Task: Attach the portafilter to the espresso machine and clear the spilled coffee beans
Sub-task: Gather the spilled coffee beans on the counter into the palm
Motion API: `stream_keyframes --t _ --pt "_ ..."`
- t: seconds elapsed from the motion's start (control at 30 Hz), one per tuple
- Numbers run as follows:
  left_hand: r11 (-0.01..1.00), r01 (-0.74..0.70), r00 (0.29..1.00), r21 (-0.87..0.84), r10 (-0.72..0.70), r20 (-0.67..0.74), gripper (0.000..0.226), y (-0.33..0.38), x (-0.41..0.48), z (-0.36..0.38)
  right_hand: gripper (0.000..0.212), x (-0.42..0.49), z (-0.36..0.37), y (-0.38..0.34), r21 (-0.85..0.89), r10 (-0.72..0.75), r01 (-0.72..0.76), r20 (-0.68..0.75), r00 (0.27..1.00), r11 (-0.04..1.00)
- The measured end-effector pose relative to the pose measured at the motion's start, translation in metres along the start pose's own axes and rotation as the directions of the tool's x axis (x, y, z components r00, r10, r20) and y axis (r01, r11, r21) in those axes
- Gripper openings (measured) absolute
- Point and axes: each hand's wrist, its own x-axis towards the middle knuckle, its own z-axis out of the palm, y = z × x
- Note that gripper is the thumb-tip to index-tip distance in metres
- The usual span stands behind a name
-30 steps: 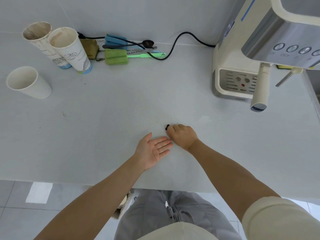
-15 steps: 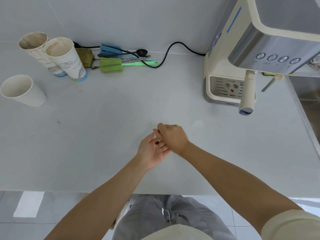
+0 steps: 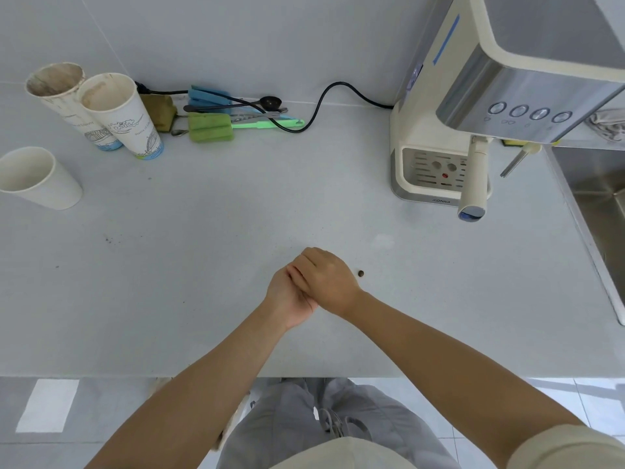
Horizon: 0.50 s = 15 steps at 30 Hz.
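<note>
My left hand [image 3: 287, 301] is cupped palm up over the middle of the white counter [image 3: 203, 265]. My right hand [image 3: 326, 279] lies across it with fingers curled, hiding the palm and whatever is in it. One dark coffee bean [image 3: 361, 273] lies on the counter just right of my right hand. The cream espresso machine [image 3: 436, 130] stands at the back right. The portafilter sits under its head, with the cream handle [image 3: 473, 184] pointing toward me.
Two used paper cups [image 3: 118, 116] and a plain white cup [image 3: 33, 177] stand at the left. Green and blue cleaning tools [image 3: 211, 126] and the black power cord [image 3: 321, 103] lie by the wall. A steel sink [image 3: 602, 191] is at the right edge. Dark specks [image 3: 110, 239] dot the counter.
My right hand left the beans on the counter and came over my left palm, where a bean showed half a second ago. It now covers that palm. One bean appears beside it.
</note>
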Motion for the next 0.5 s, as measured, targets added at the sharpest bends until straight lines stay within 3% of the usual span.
stream_keyframes --t 0.17,0.3,0.43,0.5 --pt "1.000 -0.006 1.000 -0.017 0.006 -0.001 0.065 0.004 -0.001 -0.004 0.022 -0.004 -0.003 -0.003 -0.003 -0.018 0.018 -0.010 1.000 1.000" --pt "1.000 -0.016 1.000 0.012 0.016 -0.004 0.050 0.008 0.000 -0.011 0.025 -0.006 -0.009 -0.002 0.108 0.069 -0.064 -0.042 0.997 0.992" --pt "0.997 -0.008 1.000 0.077 0.010 -0.021 0.040 0.011 -0.001 -0.017 0.014 -0.013 -0.019 0.015 0.084 0.264 -0.261 -0.033 0.964 0.962" --pt "0.994 -0.003 0.999 0.109 0.008 -0.049 0.043 0.013 -0.002 -0.022 0.024 -0.022 -0.018 0.030 -0.005 0.477 -0.480 0.137 0.868 0.877"
